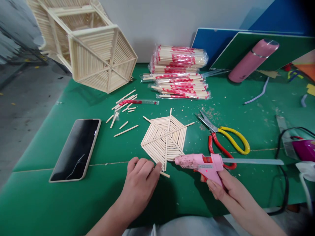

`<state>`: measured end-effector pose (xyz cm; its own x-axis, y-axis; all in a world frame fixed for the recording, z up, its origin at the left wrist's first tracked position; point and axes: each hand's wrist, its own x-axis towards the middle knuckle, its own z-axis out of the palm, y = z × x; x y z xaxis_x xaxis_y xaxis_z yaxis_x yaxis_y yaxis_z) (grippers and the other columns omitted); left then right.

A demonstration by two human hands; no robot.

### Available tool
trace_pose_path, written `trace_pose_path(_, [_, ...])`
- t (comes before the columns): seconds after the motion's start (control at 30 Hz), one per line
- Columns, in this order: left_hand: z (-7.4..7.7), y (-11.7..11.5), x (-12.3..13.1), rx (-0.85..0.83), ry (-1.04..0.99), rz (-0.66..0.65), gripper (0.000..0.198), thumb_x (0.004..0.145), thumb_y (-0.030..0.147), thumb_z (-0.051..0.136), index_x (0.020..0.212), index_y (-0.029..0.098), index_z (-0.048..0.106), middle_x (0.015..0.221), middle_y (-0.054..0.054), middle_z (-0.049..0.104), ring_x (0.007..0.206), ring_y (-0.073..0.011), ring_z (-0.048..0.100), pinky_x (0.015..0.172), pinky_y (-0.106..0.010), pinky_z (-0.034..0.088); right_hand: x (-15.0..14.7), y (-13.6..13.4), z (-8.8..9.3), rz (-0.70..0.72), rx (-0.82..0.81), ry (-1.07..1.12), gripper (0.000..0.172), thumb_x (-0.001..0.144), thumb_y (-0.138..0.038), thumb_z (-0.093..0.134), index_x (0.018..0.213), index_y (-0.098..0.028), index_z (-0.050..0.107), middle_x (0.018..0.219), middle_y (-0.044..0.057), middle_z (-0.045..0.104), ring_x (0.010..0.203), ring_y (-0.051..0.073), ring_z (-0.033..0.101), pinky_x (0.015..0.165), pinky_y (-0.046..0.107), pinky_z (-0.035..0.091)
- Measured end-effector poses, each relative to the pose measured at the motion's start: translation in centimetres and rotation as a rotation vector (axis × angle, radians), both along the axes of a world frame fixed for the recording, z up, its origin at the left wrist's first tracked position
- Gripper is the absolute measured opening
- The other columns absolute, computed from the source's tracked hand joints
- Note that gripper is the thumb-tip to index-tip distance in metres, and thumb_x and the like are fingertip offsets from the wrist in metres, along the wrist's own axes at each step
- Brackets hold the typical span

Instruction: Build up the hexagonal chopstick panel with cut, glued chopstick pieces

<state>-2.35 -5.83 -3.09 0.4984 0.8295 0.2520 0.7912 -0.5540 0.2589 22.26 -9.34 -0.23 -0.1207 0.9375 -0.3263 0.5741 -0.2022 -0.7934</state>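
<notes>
A hexagonal panel of wooden sticks [163, 137] lies flat on the green table, its spokes crossing at the middle. My left hand [144, 177] rests at its lower edge, fingers bent and pressed round a short wooden stick [165, 174] whose end pokes out to the right. In my right hand [221, 186] is a pink hot glue gun [199, 163], gripped by its handle. Its nozzle points left, close to the panel's lower right edge. A clear glue stick [253, 161] sticks out of its back. Behind it, scissors [216, 131] with red and yellow handles lie spread.
A larger stick-built structure [105, 62] stands at the back left. Wrapped chopstick packs [179, 72] are piled behind the panel, with cut stick pieces [125, 129] to its left. A phone [76, 149] lies at left, a pink bottle [253, 60] leans at back right. A black cable [286, 190] runs at right.
</notes>
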Motion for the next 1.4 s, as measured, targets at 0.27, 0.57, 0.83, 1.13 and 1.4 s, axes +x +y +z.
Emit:
trace_pose_path(0.27, [-0.3,0.0,0.0,0.034,-0.016,0.001,0.022,0.085,0.015,0.039,0.089,0.017,0.061,0.065,-0.002,0.053,0.065,-0.0156,0.045,0.074,-0.036,0.031,0.3,-0.3,0.2,-0.001,-0.054,-0.013,0.023,0.085,-0.04,0.04,0.098,-0.023,0.05,0.069,0.0,0.052,0.062,0.014,0.049,0.055,0.022,0.042])
trace_pose_path(0.57, [-0.3,0.0,0.0,0.039,-0.041,-0.004,0.023,0.085,0.014,0.038,0.089,0.016,0.061,0.065,-0.002,0.053,0.066,-0.0153,0.044,0.073,-0.036,0.03,0.6,-0.4,0.2,0.037,-0.066,-0.022,0.023,0.087,-0.04,0.037,0.098,-0.023,0.048,0.067,-0.001,0.05,0.062,0.014,0.048,0.056,0.022,0.041])
trace_pose_path(0.83, [-0.3,0.0,0.1,0.038,-0.034,0.006,0.024,0.086,0.016,0.038,0.087,0.017,0.062,0.065,-0.001,0.053,0.065,-0.0152,0.044,0.073,-0.036,0.031,0.6,-0.3,-0.2,0.053,-0.016,-0.031,0.027,0.086,-0.038,0.039,0.107,-0.022,0.046,0.063,-0.002,0.048,0.058,0.014,0.047,0.05,0.021,0.04])
trace_pose_path(1.13, [-0.3,0.0,0.1,0.03,-0.045,0.017,0.024,0.086,0.016,0.038,0.089,0.018,0.061,0.066,-0.001,0.054,0.066,-0.0153,0.045,0.074,-0.036,0.031,1.3,-0.6,-0.1,0.071,-0.028,-0.023,0.016,0.088,-0.034,0.037,0.095,-0.024,0.046,0.066,-0.002,0.051,0.058,0.012,0.048,0.054,0.021,0.042])
trace_pose_path(1.4, [-0.3,0.0,0.1,0.024,-0.053,0.014,0.023,0.085,0.017,0.038,0.088,0.018,0.061,0.065,-0.001,0.053,0.065,-0.0151,0.046,0.073,-0.035,0.031,2.7,-0.8,-0.9,0.124,0.026,-0.083,0.022,0.087,-0.032,0.039,0.106,-0.022,0.043,0.068,-0.001,0.053,0.059,0.013,0.051,0.053,0.021,0.045])
